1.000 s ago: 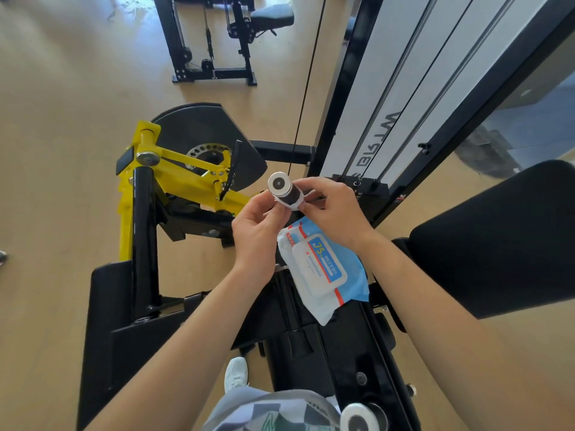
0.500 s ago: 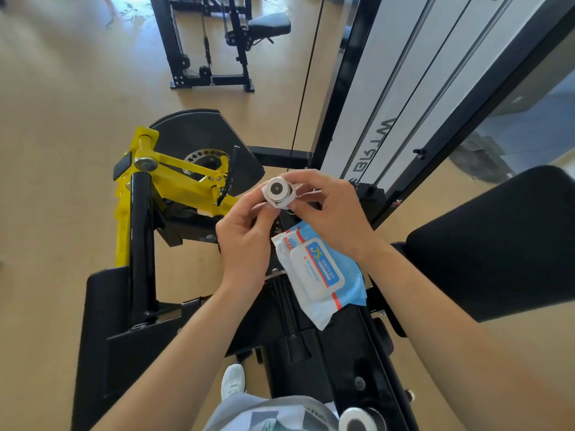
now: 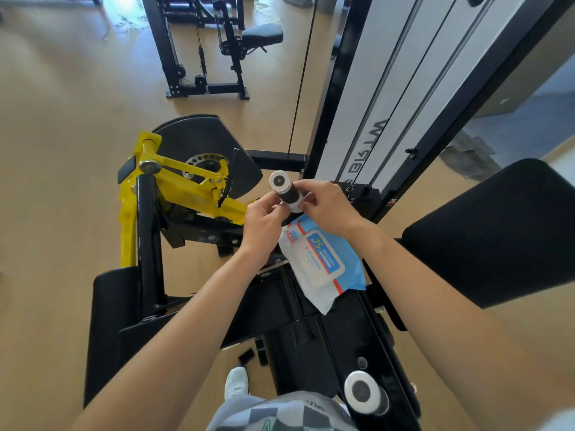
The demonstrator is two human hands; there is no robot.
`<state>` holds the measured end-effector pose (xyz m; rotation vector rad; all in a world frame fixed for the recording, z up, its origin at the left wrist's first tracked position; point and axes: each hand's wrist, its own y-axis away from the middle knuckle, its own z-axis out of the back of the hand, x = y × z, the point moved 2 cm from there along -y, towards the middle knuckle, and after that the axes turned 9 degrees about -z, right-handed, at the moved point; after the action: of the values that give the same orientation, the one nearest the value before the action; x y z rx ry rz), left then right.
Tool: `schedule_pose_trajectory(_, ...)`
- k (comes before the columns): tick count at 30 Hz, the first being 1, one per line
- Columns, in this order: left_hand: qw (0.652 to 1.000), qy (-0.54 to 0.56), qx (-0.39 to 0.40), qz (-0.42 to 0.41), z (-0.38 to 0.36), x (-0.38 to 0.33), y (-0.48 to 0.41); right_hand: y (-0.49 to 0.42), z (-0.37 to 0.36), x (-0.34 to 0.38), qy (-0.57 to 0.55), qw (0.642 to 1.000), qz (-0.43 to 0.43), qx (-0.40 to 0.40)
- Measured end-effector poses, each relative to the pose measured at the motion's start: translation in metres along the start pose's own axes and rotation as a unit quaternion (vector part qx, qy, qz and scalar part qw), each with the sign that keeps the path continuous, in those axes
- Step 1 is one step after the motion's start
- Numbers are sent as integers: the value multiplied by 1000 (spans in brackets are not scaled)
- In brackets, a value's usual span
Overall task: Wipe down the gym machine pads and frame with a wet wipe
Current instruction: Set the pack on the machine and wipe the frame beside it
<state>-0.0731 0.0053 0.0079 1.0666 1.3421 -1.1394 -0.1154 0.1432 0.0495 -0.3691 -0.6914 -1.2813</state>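
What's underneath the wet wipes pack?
Only black machine frame shows around the wet wipes pack; the part directly beneath is covered, and the right hand hides its top edge.

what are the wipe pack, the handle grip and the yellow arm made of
Wipe pack: soft plastic film, glossy and crinkled, with a stiffer flip lid. Handle grip: looks like matte black rubber or foam, textured, with a smooth white plastic end cap. Yellow arm: painted or powder-coated metal, judging by its glossy sheen, flat plates and bolts.
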Motion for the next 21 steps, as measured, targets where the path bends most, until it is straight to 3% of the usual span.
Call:
schedule_pose_trajectory(8, 988, -35, -70, -135, 14, -37, 23, 24, 10, 30, -93, 985, 99, -109)
schedule_pose_trajectory(14, 974, 12, -164, -156, 27, -75, 56, 62, 25, 58, -159, 966, 101, -177)
schedule_pose_trajectory(21, 981, -9, 74, -179, 18, -54, 81, 135, 31, 14, -215, 970, -7, -110)
